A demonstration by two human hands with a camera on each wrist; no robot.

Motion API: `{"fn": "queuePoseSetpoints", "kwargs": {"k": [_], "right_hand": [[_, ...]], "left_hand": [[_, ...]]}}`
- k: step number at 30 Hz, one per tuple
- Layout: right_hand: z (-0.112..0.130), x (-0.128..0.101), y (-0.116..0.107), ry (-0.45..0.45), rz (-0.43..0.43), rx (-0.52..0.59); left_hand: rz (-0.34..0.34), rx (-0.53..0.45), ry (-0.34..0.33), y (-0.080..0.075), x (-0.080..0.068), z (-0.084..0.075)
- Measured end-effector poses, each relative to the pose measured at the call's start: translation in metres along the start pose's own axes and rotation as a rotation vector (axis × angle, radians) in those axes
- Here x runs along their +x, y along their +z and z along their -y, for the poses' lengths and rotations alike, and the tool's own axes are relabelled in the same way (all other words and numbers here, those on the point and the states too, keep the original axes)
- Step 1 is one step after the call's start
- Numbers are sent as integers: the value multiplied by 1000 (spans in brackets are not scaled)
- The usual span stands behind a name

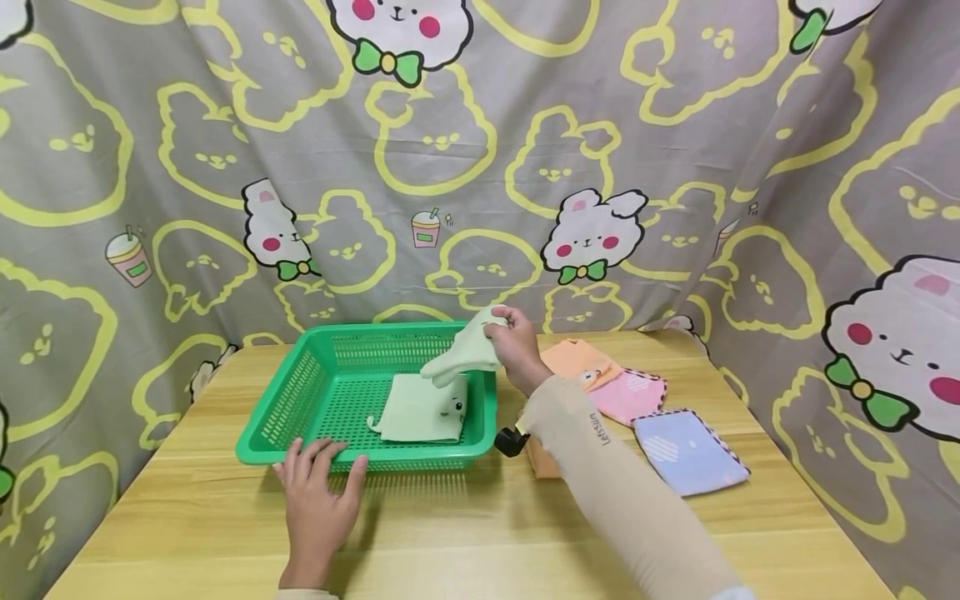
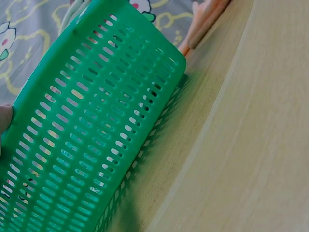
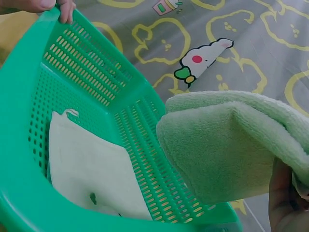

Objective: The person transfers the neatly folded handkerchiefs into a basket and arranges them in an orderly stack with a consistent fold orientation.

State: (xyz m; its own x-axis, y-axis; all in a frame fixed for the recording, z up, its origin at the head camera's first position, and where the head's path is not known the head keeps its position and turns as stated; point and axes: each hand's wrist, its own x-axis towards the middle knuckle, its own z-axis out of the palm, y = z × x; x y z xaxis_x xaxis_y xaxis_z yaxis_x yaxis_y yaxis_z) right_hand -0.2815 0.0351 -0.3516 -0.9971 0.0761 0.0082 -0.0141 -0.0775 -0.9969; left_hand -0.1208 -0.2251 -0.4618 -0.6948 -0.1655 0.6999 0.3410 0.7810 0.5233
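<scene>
The beige sleeve (image 1: 615, 467) on the right arm bears small dark lettering reading roughly "Letsun".

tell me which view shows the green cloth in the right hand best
The right wrist view: the folded green cloth fills the frame, its fleecy weave plain, above the basket. The head view shows it small, gripped by the right hand over the basket's far right corner. The left wrist view shows only the basket wall, no held cloth.
</scene>
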Motion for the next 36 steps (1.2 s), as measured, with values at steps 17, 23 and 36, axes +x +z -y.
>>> {"fn": "queuePoseSetpoints", "kwargs": {"k": [17, 23, 36], "right_hand": [[-7, -1, 9, -1, 76, 91], [-13, -3, 15, -8, 187, 234], [-29, -2, 23, -10, 306, 329]], "left_hand": [[15, -1, -16, -2, 1, -4], [0, 1, -8, -1, 0, -3], [10, 4, -14, -1, 0, -3]]}}
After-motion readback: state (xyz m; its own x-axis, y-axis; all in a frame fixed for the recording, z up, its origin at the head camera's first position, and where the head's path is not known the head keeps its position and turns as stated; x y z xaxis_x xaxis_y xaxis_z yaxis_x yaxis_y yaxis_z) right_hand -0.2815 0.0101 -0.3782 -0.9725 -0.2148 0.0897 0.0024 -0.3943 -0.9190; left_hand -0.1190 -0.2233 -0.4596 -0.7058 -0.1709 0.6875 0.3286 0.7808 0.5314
